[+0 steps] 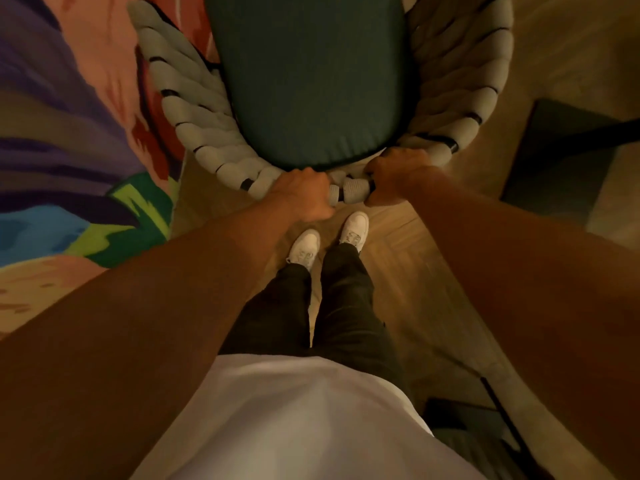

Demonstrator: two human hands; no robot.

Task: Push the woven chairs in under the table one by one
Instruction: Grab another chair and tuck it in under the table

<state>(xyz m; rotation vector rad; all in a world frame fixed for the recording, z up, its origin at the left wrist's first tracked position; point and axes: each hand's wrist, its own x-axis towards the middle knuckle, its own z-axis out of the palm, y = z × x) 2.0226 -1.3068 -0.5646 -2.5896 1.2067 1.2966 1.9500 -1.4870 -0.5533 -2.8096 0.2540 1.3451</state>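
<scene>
A woven chair [194, 109] with thick pale rope wound around a dark frame stands right in front of me, seen from above. Its dark teal seat cushion [308, 77] fills the upper middle. My left hand [304, 194] grips the top of the curved backrest just left of centre. My right hand [398, 171] grips the same rail just right of centre. A short stretch of rope-wrapped rail shows between the two hands. The table is not in view.
A colourful patterned rug [69, 140] covers the floor on the left, reaching under the chair's left side. Wooden parquet floor [408, 271] lies under my white shoes. A dark piece of furniture [568, 161] sits at right, another dark object at lower right.
</scene>
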